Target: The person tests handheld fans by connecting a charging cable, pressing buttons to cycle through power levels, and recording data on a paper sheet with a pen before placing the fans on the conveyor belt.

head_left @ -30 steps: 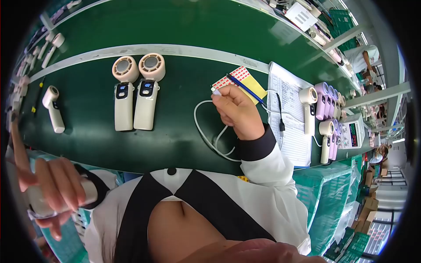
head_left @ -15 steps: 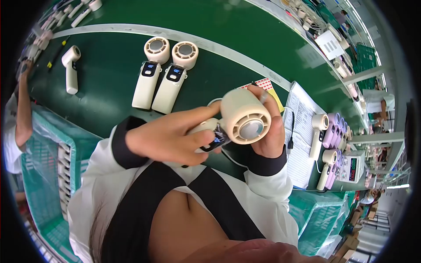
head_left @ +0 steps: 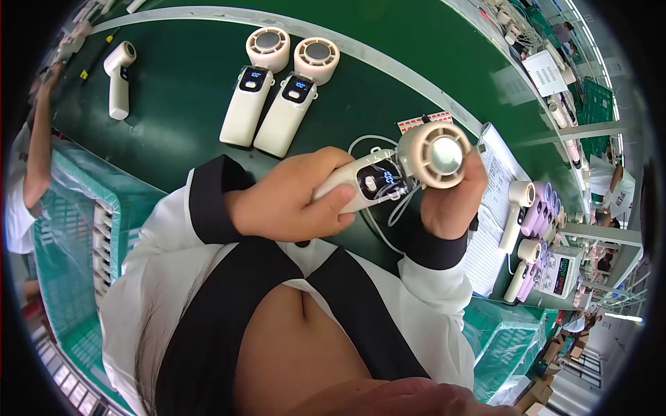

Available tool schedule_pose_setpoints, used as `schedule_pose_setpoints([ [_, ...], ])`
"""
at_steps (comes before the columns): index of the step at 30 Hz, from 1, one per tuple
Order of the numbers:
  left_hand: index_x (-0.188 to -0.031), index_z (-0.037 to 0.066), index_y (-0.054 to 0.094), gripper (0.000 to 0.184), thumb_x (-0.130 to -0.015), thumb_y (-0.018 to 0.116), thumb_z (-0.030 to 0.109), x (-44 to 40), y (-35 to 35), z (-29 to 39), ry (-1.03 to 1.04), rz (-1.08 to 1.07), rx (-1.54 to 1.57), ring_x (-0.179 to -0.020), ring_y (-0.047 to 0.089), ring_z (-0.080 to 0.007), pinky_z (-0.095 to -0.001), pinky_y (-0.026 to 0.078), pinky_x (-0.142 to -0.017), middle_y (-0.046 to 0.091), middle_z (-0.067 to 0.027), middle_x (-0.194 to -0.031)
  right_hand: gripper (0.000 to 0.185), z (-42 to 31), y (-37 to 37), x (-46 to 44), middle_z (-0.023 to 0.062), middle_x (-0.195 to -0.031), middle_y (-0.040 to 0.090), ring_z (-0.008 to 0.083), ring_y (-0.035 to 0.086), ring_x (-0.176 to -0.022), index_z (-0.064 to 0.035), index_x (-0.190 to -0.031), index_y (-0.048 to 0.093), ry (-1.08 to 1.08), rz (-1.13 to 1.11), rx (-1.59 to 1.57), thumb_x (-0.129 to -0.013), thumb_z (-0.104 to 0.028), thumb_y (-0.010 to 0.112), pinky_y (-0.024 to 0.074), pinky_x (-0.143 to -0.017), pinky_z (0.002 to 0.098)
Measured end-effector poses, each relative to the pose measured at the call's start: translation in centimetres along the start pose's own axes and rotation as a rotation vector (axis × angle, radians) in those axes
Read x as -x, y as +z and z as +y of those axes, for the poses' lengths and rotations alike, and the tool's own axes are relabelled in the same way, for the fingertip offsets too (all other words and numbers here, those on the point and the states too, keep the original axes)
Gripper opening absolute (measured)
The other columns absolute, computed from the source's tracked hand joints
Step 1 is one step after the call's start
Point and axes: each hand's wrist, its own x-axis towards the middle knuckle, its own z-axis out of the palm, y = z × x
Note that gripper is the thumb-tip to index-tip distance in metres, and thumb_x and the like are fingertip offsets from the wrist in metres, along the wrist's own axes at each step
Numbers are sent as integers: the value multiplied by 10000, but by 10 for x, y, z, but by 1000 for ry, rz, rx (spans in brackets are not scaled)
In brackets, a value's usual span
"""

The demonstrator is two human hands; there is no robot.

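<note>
A cream handheld fan (head_left: 374, 182) with a lit display is held between both hands. My left hand (head_left: 295, 197) wraps round its handle. My right hand (head_left: 454, 197) grips the round head from the right; a small pale piece shows near its fingertips. Behind them lie two cream fans side by side, the left one (head_left: 244, 111) and the right one (head_left: 286, 121), both with lit displays. A white cable (head_left: 368, 220) loops on the table beneath the held fan. A red-and-white sticker sheet (head_left: 423, 122) is partly hidden behind the fan's head.
Another cream fan (head_left: 119, 90) lies far left. Written sheets (head_left: 485, 243) are at the right, beside several cream and purple fans and a power supply (head_left: 557, 274). Green crates stand left (head_left: 66, 249) and right (head_left: 503, 333). A co-worker's arm (head_left: 39, 149) reaches in at left.
My left hand has brought a fan from the lower left to the middle. My right hand has taken hold of its head. The fan has since turned its display upward and moved right.
</note>
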Motion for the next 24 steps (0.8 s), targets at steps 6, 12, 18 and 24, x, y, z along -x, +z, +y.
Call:
schedule_pose_setpoints([
  [6,-1077,-30,442,353,-800,561,154,-4,-3,10,125,9,-38,-661,573,-224,-300,446,-556,584,-159,-862,419,-1,-3,1,133,-862,575,107,488,-624,45,-1064,526,90,-8,56,-878,-322,447,371,-537,199],
  [12,-1091,-3,420,311,-821,506,125,-13,-11,17,-523,-216,468,-589,565,-234,-278,439,-539,580,-132,-840,374,-11,1,-2,104,-819,557,73,458,-562,33,-1030,534,217,-17,-35,-907,-304,428,352,-474,176],
  [18,-1223,6,336,398,-867,438,151,-2,-6,10,-344,-12,914,-591,577,-194,-232,432,-528,561,-118,-860,313,5,11,10,70,-805,538,76,450,-581,20,-974,546,116,-214,233,-937,-260,412,372,-522,181],
  [24,-1276,21,285,438,-863,390,121,2,-12,13,-320,127,866,-616,576,-180,-211,425,-532,551,-123,-875,187,5,21,17,49,-790,526,88,436,-598,2,-917,550,-123,-587,378,-912,-173,486,378,-557,190],
])
